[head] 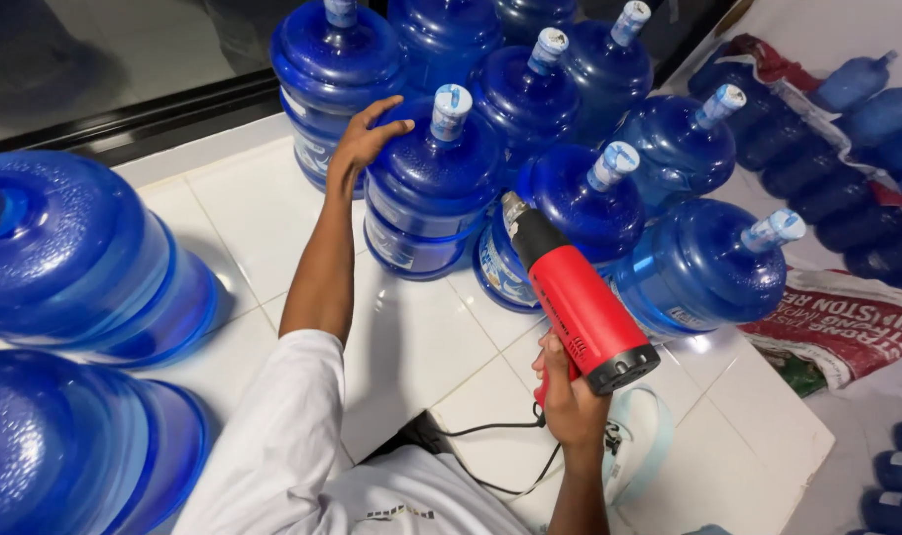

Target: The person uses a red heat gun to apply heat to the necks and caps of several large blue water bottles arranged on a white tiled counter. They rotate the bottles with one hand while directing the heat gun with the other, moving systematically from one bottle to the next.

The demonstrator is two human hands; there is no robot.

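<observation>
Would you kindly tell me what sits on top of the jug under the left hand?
The jug carries a white-and-blue sealed cap. The left hand covers part of its shoulder.

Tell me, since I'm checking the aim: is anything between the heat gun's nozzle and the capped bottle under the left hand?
Nothing visible does. The right hand holds the heat gun with its nozzle pointing toward the bottle that the left hand rests on. Only open air lies between nozzle and bottle; a second bottle sits just beside the nozzle.

The left arm stretches forward, its hand (pixel 364 141) spread flat with fingers open, while the right hand (pixel 568 394) is clenched, wrist bent upward.
</observation>
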